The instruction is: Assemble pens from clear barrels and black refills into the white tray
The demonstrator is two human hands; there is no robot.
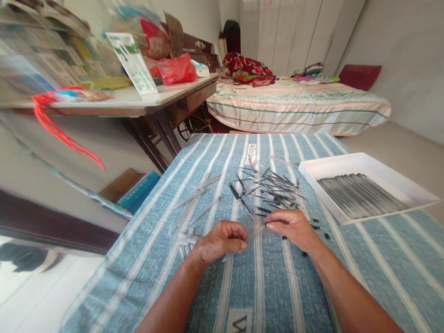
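Observation:
My left hand point(224, 240) is closed around a clear pen barrel point(255, 232), which slants up to the right. At that barrel's upper end my right hand point(289, 226) pinches a small black pen plug, mostly hidden by the fingertips. Beyond my hands lies a loose pile of thin black pen refills point(277, 187). Several clear barrels point(194, 196) are scattered to the left. Close to my left wrist is a cluster of short whitish translucent pieces point(187, 243). Small black plugs point(315, 226) lie on the cloth beside my right hand.
A white box tray point(342, 215) at the right holds a row of dark-cored pens point(360, 194). Blue striped cloth point(145, 277) covers the table. At the left stands a desk point(138, 104) with bags and a red cord point(65, 134). A bed point(294, 106) is behind.

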